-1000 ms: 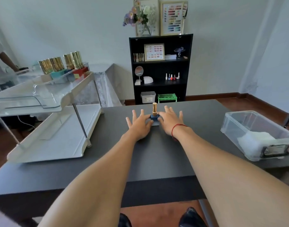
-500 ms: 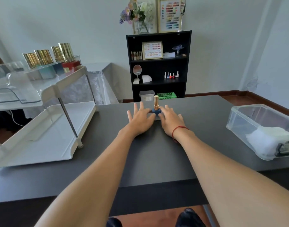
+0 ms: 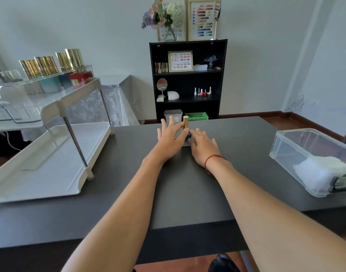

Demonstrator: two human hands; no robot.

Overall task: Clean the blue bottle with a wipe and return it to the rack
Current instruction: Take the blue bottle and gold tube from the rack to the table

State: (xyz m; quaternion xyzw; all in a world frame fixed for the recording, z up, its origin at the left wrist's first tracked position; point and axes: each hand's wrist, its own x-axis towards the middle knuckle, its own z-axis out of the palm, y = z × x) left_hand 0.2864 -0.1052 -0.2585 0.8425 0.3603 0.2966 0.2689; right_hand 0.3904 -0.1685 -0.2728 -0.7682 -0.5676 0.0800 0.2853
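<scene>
The blue bottle [image 3: 189, 134] with a tall gold cap stands upright on the dark table [image 3: 187, 193], far from me at the centre. My left hand [image 3: 169, 140] is on its left, fingers spread, with thumb and index finger pinching the bottle. On the other side, my right hand [image 3: 202, 147] lies low on the table and touches the bottle's base. A pale wipe [image 3: 185, 143] shows just under the bottle between my hands. The white two-tier rack [image 3: 50, 163] stands at the left.
On the rack's upper tier is a clear organiser [image 3: 30, 91] with several gold-capped bottles [image 3: 46, 65]. A clear plastic box [image 3: 305, 154] holding white wipes [image 3: 323, 169] sits at the table's right edge. A black bookshelf [image 3: 187, 81] stands behind the table.
The view has shifted slightly. My left hand has risen a little, its index finger now against the gold cap; the bottle and my right hand stay in place.
</scene>
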